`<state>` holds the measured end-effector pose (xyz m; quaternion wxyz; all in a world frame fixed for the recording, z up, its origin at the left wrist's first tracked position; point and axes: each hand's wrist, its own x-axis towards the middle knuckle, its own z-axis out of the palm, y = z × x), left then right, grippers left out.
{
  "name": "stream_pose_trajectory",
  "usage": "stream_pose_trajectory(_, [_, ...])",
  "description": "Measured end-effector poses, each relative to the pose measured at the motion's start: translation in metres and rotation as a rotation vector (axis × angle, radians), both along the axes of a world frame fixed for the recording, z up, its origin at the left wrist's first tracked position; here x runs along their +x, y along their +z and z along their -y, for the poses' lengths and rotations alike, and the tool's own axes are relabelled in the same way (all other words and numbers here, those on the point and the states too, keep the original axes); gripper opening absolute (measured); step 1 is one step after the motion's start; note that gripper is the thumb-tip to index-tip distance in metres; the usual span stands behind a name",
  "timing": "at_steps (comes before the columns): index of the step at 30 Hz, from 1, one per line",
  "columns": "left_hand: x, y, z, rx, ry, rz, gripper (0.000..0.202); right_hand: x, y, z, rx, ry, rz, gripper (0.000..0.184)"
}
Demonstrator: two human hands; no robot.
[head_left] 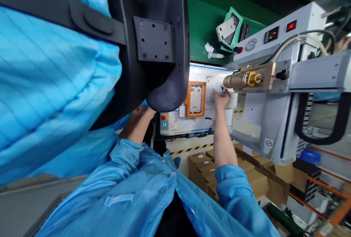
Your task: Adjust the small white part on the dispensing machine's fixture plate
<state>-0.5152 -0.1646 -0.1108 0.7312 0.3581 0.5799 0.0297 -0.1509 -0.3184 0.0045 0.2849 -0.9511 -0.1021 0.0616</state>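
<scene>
Green wall (pixel 204 21), cardboard boxes (pixel 201 164) — orange shelving (pixel 319 184), striped floor tape (pixel 192 149)

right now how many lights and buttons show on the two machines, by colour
red: 3 — button, display, switch
green: 1 — lamp
total: 4
The right hand rests on the white plate beside the orange jig.

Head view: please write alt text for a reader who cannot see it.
A person in a blue coat reaches the right hand to a white machine plate beside an orange fixture; the left hand is mostly hidden behind a black headset.
</scene>
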Motion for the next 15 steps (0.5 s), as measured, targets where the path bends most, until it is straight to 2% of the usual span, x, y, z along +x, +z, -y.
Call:
stream_pose_trajectory(5, [0.003,0.013,0.006,0.018,0.036,-0.014,0.063,0.013,0.004,-0.007,-0.039,0.004,0.042,0.080])
stream_pose_trajectory(12, [0.004,0.026,0.009,0.092,0.037,0.000,0.039,0.018,0.006,-0.011,-0.088,0.024,0.105,0.071])
stream_pose_trajectory(15, [0.001,0.029,0.009,0.115,0.040,0.013,0.041,0.017,0.005,-0.008,-0.088,0.036,0.112,0.072])
